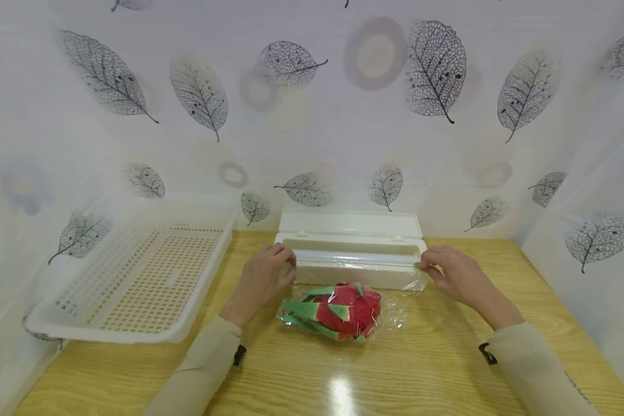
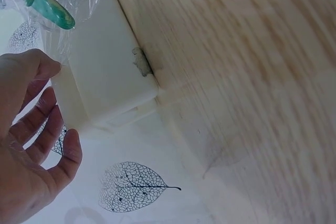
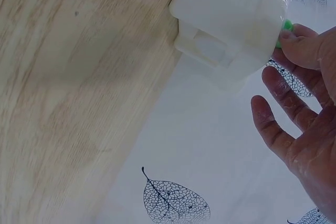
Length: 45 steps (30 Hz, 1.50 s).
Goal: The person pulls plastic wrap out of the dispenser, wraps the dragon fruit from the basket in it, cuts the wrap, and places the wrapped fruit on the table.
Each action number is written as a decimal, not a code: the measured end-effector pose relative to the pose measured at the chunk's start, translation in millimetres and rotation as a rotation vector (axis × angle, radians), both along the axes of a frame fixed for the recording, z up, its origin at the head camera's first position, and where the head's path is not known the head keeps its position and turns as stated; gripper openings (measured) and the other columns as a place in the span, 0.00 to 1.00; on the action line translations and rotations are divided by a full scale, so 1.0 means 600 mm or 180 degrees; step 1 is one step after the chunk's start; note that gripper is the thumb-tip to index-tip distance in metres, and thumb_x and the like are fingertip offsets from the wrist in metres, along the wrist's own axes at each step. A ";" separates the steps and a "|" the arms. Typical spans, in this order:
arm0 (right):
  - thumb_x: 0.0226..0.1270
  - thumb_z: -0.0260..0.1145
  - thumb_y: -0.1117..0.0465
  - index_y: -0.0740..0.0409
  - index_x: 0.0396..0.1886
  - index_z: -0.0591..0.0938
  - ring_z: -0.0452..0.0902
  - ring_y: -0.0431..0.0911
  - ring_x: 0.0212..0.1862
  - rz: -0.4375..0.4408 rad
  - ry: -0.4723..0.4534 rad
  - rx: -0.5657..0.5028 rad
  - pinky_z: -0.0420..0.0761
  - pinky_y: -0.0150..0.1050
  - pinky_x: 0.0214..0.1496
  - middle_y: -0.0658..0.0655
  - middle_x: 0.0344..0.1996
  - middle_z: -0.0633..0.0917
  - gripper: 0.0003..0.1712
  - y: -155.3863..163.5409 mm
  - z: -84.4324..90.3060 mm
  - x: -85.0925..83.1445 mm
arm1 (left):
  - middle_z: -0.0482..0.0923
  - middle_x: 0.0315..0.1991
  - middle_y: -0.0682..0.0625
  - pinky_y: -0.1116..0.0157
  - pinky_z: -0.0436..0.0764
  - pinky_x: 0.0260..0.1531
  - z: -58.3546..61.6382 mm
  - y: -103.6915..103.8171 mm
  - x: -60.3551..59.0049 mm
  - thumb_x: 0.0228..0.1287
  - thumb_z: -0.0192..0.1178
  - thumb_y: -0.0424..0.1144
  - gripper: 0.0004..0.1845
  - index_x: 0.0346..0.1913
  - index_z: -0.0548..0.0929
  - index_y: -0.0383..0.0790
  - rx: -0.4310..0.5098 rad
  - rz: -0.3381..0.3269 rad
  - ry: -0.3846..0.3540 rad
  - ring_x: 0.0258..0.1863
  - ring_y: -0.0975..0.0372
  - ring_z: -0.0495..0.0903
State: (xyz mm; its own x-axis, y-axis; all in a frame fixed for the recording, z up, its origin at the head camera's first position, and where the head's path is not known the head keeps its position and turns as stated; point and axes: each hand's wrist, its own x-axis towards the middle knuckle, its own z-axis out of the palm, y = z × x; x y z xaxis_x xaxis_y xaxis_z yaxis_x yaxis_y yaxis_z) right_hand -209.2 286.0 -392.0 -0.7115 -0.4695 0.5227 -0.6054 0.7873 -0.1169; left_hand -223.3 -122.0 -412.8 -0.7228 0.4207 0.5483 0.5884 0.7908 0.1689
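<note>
A white cling film box [image 1: 359, 277] stands against the back wall with its lid [image 1: 349, 224] raised and a film roll [image 1: 353, 257] inside. Clear cling film [image 1: 395, 280] runs over its front edge. At the box's left front corner, my left hand [image 1: 264, 278] pinches the film against the edge; its fingertips are partly hidden. On the opposite end, my right hand [image 1: 455, 274] pinches a small green slider [image 3: 287, 25] between thumb and finger. Between my hands, in front of the box, lies a red dragon fruit [image 1: 361, 309] with green scales, covered in clear film.
To the left sits a white perforated plastic basket [image 1: 179, 332]. Everything rests on a wood-grain table [image 1: 395, 381]. A leaf-patterned sheet [image 1: 312, 133] hangs behind and along both sides.
</note>
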 end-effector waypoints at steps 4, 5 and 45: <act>0.54 0.75 0.74 0.50 0.27 0.84 0.87 0.55 0.40 -0.0020 -0.0026 0.0021 0.85 0.51 0.37 0.55 0.36 0.91 0.14 0.000 0.001 0.001 | 0.83 0.36 0.52 0.67 0.82 0.32 0.000 0.000 0.000 0.60 0.67 0.33 0.03 0.36 0.85 0.44 0.0002 -0.0020 0.0006 0.36 0.60 0.79; 0.53 0.75 0.74 0.50 0.27 0.84 0.87 0.55 0.40 -0.0017 -0.0026 0.0020 0.85 0.51 0.37 0.56 0.36 0.91 0.14 0.001 0.000 0.001 | 0.83 0.36 0.52 0.67 0.82 0.32 0.000 0.000 0.000 0.60 0.67 0.33 0.03 0.36 0.85 0.44 0.0006 -0.0023 0.0006 0.36 0.60 0.79; 0.49 0.76 0.77 0.51 0.30 0.87 0.86 0.50 0.33 0.0034 -0.0059 -0.0236 0.83 0.42 0.35 0.52 0.35 0.91 0.16 0.026 -0.006 0.007 | 0.84 0.37 0.50 0.64 0.85 0.35 0.003 -0.002 0.003 0.58 0.70 0.31 0.05 0.36 0.85 0.42 0.0090 -0.0073 -0.0139 0.38 0.58 0.82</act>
State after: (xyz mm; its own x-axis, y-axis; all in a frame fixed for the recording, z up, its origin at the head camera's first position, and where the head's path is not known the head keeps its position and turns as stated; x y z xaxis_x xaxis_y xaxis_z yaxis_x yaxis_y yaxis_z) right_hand -204.8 301.6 -395.4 -0.7166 -0.4377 0.5431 -0.6109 0.7695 -0.1860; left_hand -221.6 -123.3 -411.3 -0.7366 0.4222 0.5284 0.5979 0.7717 0.2168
